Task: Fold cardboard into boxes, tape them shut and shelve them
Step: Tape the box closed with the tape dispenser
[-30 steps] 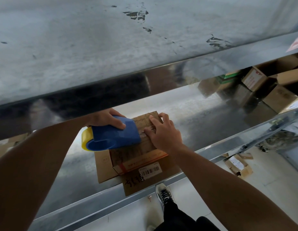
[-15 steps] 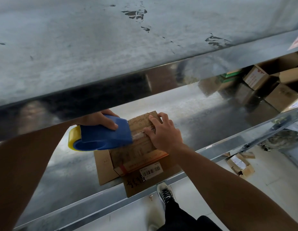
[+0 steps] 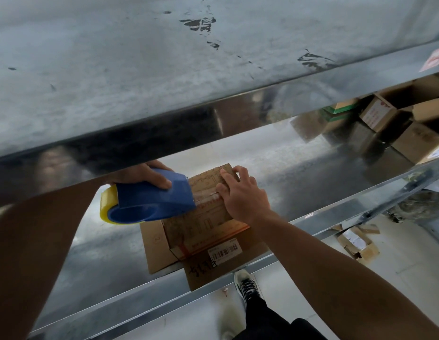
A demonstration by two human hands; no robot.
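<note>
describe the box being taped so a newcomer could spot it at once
On the lower metal shelf, under the grey upper shelf, a printed cardboard box sits near the front edge on flattened cardboard. Unlike the boxes piled at the far right, it lies between a blue tape dispenser and the right hand pressing its top.

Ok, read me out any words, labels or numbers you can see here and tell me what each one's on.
Nothing reads clearly.
Barcode label on the cardboard box: digits too small.
Black handwriting on its front flap: illegible.
Red print on a far shelved box: blurred.
Red sticker on the upper shelf edge: blurred.
</note>
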